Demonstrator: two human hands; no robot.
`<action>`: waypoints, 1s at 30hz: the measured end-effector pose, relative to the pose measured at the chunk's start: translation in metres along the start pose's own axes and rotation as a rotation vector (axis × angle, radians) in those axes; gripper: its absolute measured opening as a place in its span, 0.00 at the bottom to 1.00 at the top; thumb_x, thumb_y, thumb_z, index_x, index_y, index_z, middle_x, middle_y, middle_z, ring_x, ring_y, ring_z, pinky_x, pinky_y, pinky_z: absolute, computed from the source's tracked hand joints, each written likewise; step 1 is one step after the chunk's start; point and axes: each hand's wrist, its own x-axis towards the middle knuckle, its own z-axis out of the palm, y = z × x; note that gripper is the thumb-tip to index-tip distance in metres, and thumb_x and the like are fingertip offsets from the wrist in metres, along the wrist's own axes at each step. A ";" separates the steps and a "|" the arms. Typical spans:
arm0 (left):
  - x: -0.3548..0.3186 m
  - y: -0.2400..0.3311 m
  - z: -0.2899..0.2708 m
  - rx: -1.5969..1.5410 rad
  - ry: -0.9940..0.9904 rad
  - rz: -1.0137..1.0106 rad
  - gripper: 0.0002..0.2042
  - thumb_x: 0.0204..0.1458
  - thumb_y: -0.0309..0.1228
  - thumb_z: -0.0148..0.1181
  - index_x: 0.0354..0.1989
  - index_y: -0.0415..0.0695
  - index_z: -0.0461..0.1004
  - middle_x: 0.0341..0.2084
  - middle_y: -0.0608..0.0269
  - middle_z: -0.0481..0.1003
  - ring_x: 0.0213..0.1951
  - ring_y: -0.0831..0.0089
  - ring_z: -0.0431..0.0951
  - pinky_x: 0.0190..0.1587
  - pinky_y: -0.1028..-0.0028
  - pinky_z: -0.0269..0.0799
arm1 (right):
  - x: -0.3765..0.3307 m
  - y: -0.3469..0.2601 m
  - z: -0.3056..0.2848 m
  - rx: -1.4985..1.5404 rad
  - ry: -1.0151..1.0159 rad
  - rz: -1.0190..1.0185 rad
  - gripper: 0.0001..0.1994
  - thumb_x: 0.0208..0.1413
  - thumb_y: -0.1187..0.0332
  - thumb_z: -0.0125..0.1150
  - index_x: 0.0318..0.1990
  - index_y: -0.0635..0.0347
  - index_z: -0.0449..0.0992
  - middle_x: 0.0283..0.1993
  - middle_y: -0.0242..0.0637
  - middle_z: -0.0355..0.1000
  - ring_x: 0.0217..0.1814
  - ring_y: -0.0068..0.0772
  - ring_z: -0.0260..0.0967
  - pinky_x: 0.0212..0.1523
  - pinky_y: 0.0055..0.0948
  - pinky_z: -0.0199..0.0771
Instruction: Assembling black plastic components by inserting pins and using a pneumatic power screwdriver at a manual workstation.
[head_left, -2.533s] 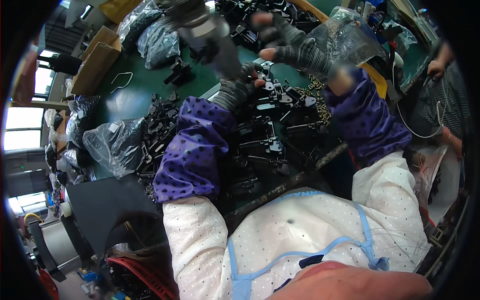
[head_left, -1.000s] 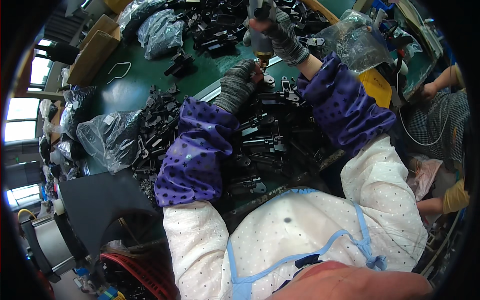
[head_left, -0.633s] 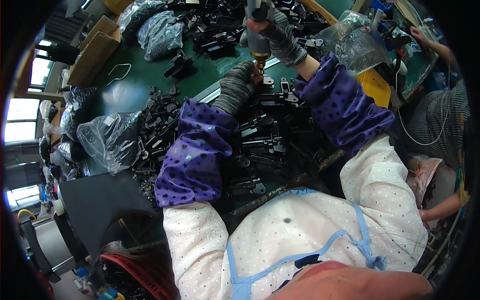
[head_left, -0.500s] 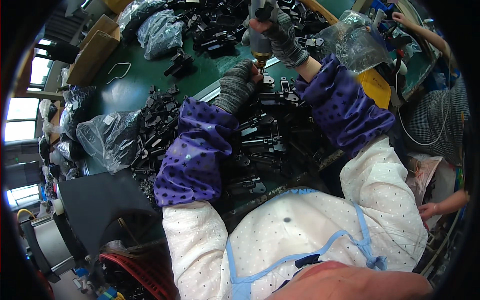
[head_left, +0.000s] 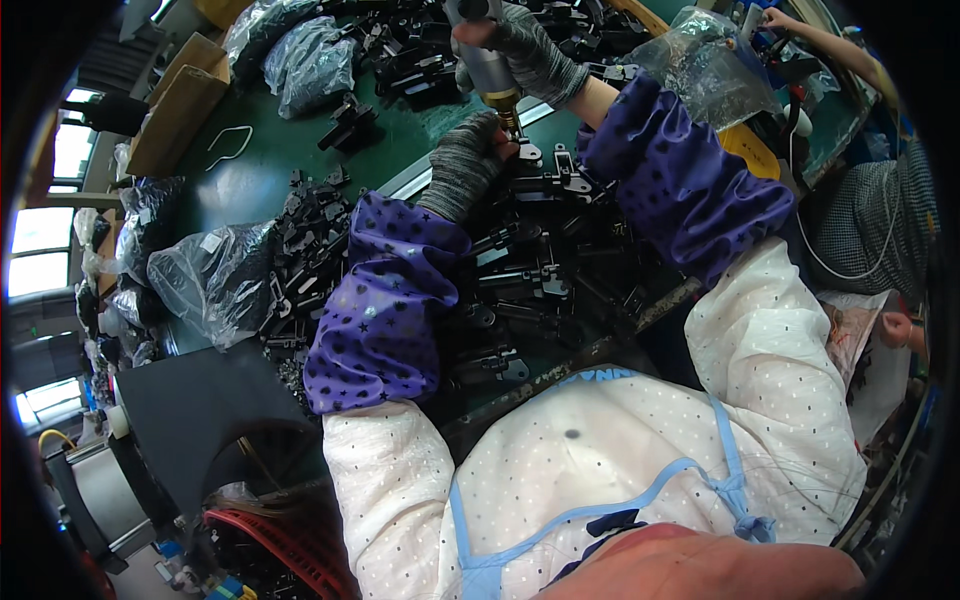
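My right hand [head_left: 535, 58], in a grey fingerless knit glove, is wrapped round a silver power screwdriver [head_left: 487, 70]. The tool's brass-coloured nose points down and tilts slightly. Just below it, my left hand [head_left: 468, 158], gloved alike, pinches with thumb and fingertips at a small metal fitting [head_left: 530, 152]; the fingers partly hide it. Black metal fittings with silver ends [head_left: 520, 283] lie in a row between my forearms. Loose small black parts [head_left: 310, 225] are heaped left of my left forearm.
On the green table [head_left: 255, 120] lie a metal rail [head_left: 410, 182], clear plastic bags [head_left: 215, 275] and more black fittings [head_left: 410, 70] at the back. A cardboard box [head_left: 180, 105] stands far left, a red basket [head_left: 275, 550] lower left. Another person's arm [head_left: 820, 45] reaches in from the right.
The screwdriver has shifted left and now leans, its top further left than its tip. My left hand moved slightly left. Another person's hand at the right edge has moved up.
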 end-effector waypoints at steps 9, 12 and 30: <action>0.000 -0.001 0.002 0.030 0.039 0.008 0.10 0.35 0.25 0.63 0.23 0.41 0.66 0.19 0.61 0.70 0.25 0.74 0.71 0.29 0.74 0.67 | -0.002 -0.007 0.010 -0.008 0.013 0.009 0.20 0.37 0.58 0.65 0.34 0.60 0.66 0.26 0.29 0.64 0.23 0.20 0.64 0.22 0.20 0.68; 0.000 0.000 0.002 0.094 0.057 0.010 0.10 0.34 0.25 0.64 0.22 0.41 0.66 0.19 0.61 0.70 0.24 0.74 0.71 0.29 0.74 0.67 | 0.001 -0.014 0.016 -0.574 0.042 -0.147 0.19 0.38 0.62 0.60 0.38 0.62 0.65 0.25 0.26 0.59 0.27 0.17 0.55 0.26 0.19 0.59; 0.001 -0.008 0.003 0.094 0.050 0.033 0.13 0.34 0.32 0.65 0.24 0.41 0.67 0.19 0.58 0.70 0.25 0.66 0.73 0.30 0.72 0.68 | -0.008 -0.007 0.011 -0.088 0.010 0.040 0.20 0.39 0.59 0.63 0.37 0.59 0.66 0.26 0.26 0.64 0.24 0.16 0.62 0.22 0.18 0.66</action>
